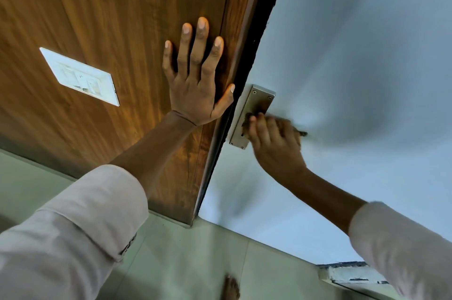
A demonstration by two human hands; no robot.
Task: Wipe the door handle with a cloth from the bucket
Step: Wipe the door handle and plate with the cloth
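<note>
A brushed-metal handle plate (254, 109) with screws is fixed to the pale grey door (354, 55). My right hand (274, 143) is closed over the lever part of the handle and hides it. A dark cloth (299, 132) pokes out from under its fingers, blurred by motion. My left hand (195, 79) lies flat with fingers spread on the brown wooden panel (110, 6) beside the door, thumb near the dark door edge. No bucket is in view.
A white switch plate (80, 77) sits on the wooden panel to the left. Pale green floor tiles (183, 263) run below. A bare foot (231, 287) shows at the bottom. A worn white step or sill (352, 275) lies at the lower right.
</note>
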